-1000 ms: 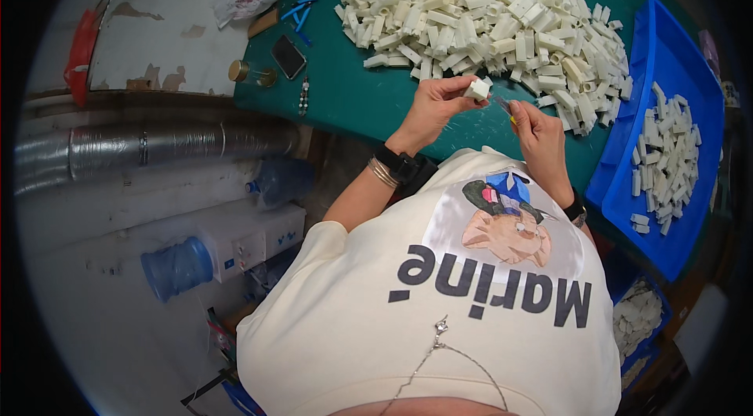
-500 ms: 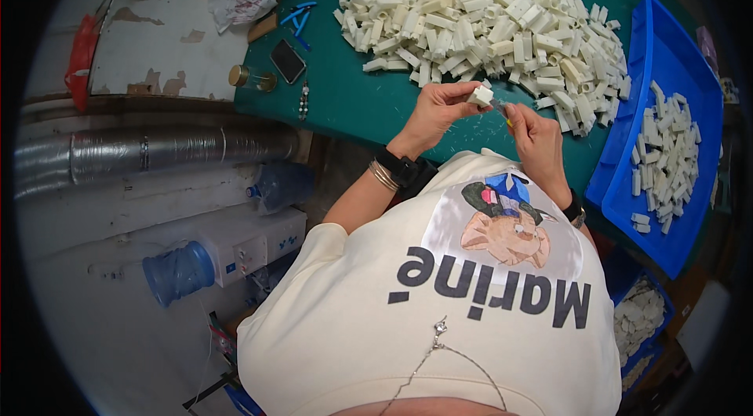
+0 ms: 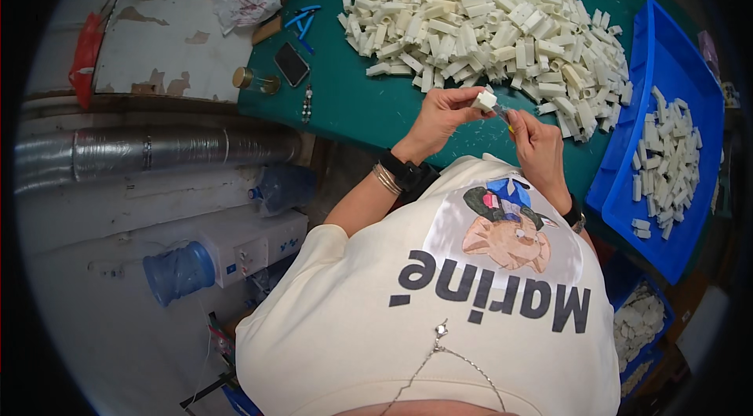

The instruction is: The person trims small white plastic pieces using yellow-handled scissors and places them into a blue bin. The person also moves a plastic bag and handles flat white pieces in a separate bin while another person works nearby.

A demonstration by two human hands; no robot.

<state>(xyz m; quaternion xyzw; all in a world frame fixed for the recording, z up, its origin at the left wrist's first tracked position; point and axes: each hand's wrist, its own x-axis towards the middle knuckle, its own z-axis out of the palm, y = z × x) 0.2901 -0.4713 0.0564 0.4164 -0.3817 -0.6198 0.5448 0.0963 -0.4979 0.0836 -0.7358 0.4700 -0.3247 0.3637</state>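
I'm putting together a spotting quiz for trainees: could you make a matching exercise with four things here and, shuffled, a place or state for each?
1. Left hand
2. Right hand
3. Dark phone
4. Blue tray

A. Contains many loose white pieces
B. Holds a bladed tool
C. Holds one white block
D. Lies beside a glass jar

Pairs: 1-C, 2-B, 3-D, 4-A

Workshop, with heaped white parts [image 3: 478,20]

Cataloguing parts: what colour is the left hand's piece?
The piece is off-white, clearest in head view.
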